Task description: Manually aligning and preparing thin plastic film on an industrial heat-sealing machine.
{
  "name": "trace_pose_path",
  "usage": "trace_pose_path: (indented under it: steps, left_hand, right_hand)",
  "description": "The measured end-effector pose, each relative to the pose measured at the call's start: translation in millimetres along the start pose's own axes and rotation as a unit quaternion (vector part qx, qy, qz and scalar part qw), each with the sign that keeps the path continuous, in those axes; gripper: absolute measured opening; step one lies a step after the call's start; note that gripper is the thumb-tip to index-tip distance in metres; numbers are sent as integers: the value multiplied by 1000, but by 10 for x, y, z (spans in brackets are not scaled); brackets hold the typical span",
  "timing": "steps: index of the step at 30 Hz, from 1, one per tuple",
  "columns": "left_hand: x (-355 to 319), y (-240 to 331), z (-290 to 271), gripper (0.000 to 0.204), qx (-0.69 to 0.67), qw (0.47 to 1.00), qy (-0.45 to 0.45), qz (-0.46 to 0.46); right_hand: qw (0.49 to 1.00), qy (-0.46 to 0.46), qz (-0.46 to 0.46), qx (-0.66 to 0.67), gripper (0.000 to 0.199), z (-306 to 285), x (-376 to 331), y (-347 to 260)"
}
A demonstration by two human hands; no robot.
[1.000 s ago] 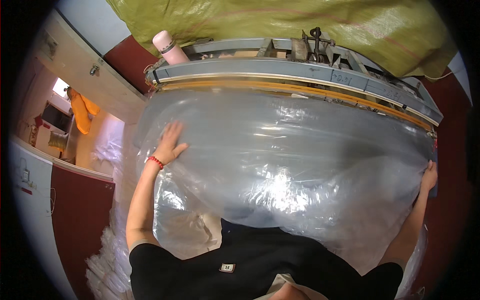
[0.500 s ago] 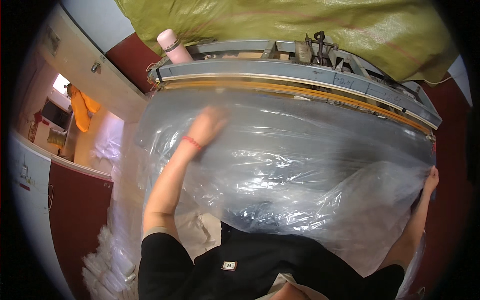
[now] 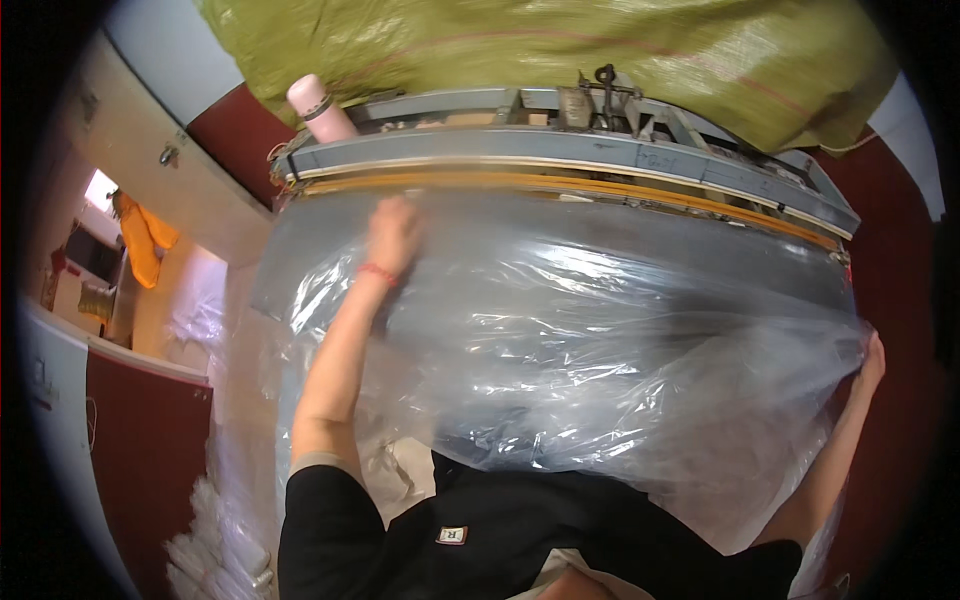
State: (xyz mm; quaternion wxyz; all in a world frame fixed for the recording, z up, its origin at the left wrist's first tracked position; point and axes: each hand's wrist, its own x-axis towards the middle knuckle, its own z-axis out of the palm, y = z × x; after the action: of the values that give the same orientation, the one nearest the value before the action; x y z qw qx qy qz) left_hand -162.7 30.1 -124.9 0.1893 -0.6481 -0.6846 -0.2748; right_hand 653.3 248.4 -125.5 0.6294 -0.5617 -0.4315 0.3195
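A wide sheet of clear plastic film lies over the grey worktop, wrinkled and shiny, and hangs toward my body. My left hand, with a red bracelet at its wrist, is over the film's far left part, close to the orange strip. Motion smears its fingers, so I cannot tell how they are placed. At the far right, my right hand is closed on the film's right edge, drawing it into taut folds.
Behind the film stands a grey metal frame carrying a dark clamp-like fitting. A pink thermos flask leans at its left end. A green woven sheet hangs beyond. An open doorway is at left, above bundled plastic on the floor.
My left hand has moved a little farther away over the film, toward the orange strip. My right hand has shifted slightly outward with the film edge. The whole view has also moved slightly.
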Motion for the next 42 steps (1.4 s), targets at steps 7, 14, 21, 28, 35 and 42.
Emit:
trace_pose_path:
  steps: [7,14,21,28,35,42]
  left_hand:
    - [-47,-753,-1,13,-45,961,122,-243]
    - [1,-1188,438,16,-344,817,224,-405]
    - [113,-1272,607,19,-367,816,288,-341]
    - [38,-1307,472,16,-354,800,243,-420]
    - [68,-1148,400,6,-392,756,295,-432]
    - [-33,-396,-479,6,-483,798,166,-319]
  right_hand:
    - [909,56,-151,-385,27,1428,90,-189]
    - [972,38,-199,-123,22,2210,306,602]
    - [982,85,-147,-81,20,2336,394,605]
    - [984,163,-73,-27,11,2303,337,460]
    - [953,219,-184,-98,14,2477,204,221]
    - [836,-191,-494,-143,16,3735,-1584,-1112]
